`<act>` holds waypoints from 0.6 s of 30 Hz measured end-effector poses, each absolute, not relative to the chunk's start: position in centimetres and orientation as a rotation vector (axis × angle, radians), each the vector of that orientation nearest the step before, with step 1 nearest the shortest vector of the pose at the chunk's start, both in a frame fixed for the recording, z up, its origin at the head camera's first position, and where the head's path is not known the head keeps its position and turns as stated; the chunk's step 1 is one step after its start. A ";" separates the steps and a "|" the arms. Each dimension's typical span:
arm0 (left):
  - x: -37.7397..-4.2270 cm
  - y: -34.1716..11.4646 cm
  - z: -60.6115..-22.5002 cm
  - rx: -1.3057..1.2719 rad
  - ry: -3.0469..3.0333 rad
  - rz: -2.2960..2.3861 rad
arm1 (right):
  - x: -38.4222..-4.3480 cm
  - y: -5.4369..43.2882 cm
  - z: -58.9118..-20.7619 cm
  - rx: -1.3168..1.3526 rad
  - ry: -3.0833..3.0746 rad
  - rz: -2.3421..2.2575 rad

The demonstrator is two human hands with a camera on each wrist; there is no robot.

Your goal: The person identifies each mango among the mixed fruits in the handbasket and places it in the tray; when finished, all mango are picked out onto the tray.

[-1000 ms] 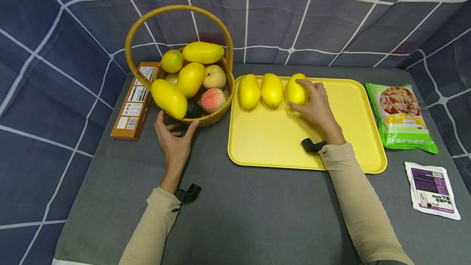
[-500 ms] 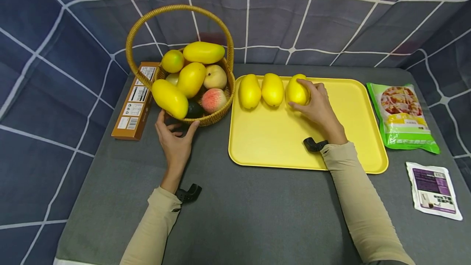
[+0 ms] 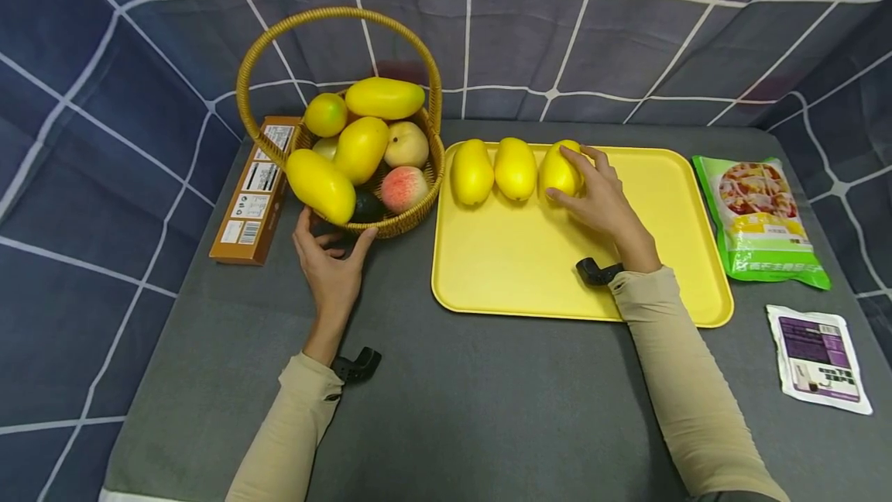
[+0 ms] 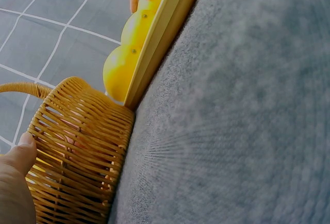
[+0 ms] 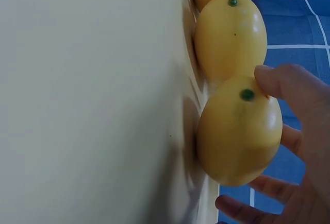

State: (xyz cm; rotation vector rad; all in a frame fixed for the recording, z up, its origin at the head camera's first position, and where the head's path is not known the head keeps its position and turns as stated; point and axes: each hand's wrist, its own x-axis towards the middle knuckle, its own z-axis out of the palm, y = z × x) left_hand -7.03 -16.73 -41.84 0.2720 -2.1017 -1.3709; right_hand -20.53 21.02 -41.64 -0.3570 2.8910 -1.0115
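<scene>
In the head view, my left hand holds the near side of a wicker basket, its thumb on the weave in the left wrist view. Inside lie yellow mangoes, a pink peach, a pale peach, a yellow-green citrus fruit and a dark green fruit. My right hand is spread loosely at the rightmost mango on a yellow tray, thumb tip against it. Two more mangoes stand in line to its left.
A brown box lies left of the basket, partly behind it. Right of the tray are a green food packet and a white and purple pouch. A checked cloth hangs behind the grey table.
My right hand's fingers have loosened and drawn slightly right, while the rightmost mango stays in place. The left hand and basket have not moved.
</scene>
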 end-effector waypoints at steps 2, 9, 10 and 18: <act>-7.0 -16.8 -41.9 0.272 -2.099 -1.377 | -20.5 20.9 -41.6 -0.360 2.892 -1.001; -7.1 -16.7 -41.6 0.269 -2.103 -1.373 | -20.2 20.6 -41.4 -0.385 2.943 -0.986; -7.1 -16.6 -41.6 0.268 -2.102 -1.377 | -20.1 20.5 -41.2 -0.395 2.961 -0.987; -7.5 -17.2 -42.9 0.298 -2.109 -1.377 | -19.5 17.5 -38.6 -0.574 3.079 -0.975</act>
